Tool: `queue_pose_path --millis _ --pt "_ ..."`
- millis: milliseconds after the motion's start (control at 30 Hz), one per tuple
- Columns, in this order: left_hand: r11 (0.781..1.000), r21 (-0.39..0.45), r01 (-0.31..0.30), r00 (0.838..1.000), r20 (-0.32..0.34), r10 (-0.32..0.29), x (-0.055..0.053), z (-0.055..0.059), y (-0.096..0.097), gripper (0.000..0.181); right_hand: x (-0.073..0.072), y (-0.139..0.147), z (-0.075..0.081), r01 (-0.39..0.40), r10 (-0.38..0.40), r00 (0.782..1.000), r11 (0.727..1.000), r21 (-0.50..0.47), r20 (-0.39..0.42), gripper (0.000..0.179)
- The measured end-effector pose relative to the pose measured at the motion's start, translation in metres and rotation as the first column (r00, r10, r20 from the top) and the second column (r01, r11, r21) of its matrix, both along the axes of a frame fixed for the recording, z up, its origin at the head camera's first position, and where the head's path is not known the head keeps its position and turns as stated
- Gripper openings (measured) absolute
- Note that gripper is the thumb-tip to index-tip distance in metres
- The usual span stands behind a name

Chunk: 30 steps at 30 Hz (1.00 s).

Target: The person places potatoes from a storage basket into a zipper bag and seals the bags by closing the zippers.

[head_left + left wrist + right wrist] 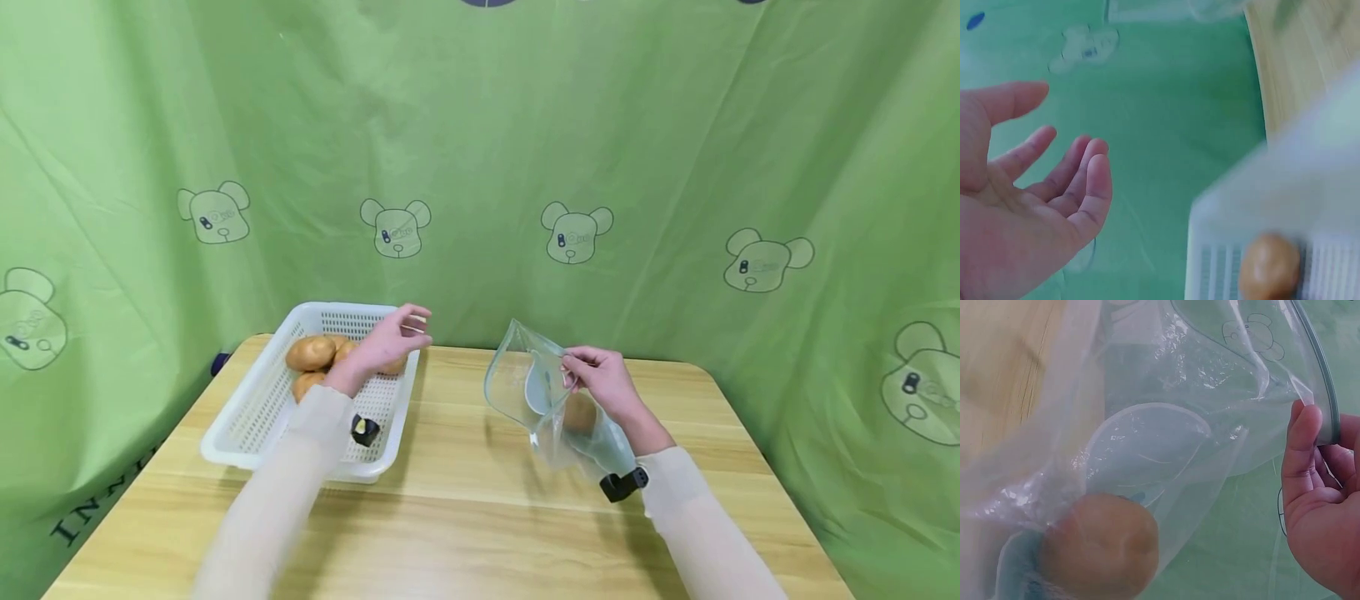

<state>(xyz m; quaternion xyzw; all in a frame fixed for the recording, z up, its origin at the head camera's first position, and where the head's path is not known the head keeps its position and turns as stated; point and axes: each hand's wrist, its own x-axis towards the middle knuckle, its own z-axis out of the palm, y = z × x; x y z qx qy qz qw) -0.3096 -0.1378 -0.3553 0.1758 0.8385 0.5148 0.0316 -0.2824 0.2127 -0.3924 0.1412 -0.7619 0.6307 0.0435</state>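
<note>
My left hand [386, 340] is held over the right side of a white plastic basket [247, 417], holding nothing. Its fingers are loosely bent and apart in the left wrist view. Under that arm, several smooth tan potatoes [310, 353] lie in the basket, some partly hidden by the hand and wrist. On the right, my right hand [609, 383] pinches the rim of a clear zip bag [513, 392] between thumb and fingers. The bag's mouth gapes toward the left. One potato [1104, 547] shows through the plastic in its lower part.
Both basket and bag are at a wooden table [465, 533], the basket on its left side. A green curtain [480, 150] with bear-head prints hangs right behind the table's back edge. A black wrist camera [624, 484] sits on the right wrist near the bag.
</note>
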Motion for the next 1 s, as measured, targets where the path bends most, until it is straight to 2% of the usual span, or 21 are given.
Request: queue_pose_path --millis 133,367,533,767,1000 --pt "0.998 -0.069 0.005 1.000 -0.011 -0.006 -0.003 -0.002 -0.028 0.048 0.000 0.001 -0.002 0.004 -0.004 1.000 1.000 0.009 0.002 0.022" --pt "0.975 -0.222 -0.009 0.995 -0.095 -0.012 -0.009 -0.012 -0.070 0.054 0.002 0.003 -0.002 0.009 -0.009 1.000 1.000 0.015 0.007 0.023" --pt "0.960 -0.279 -0.007 0.989 -0.142 -0.034 -0.010 -0.018 -0.094 0.059 0.003 0.003 0.000 0.013 -0.013 1.000 1.000 0.022 0.017 0.024" --pt "0.940 -0.340 -0.016 0.985 -0.165 -0.042 -0.014 -0.028 -0.121 0.060 0.002 0.003 0.000 0.017 -0.017 1.000 1.000 0.023 0.012 0.023" --pt "0.894 -0.442 -0.075 0.972 -0.232 -0.032 -0.018 -0.038 -0.139 0.062 0.003 0.004 -0.001 0.020 -0.020 1.000 0.999 0.028 0.017 0.024"
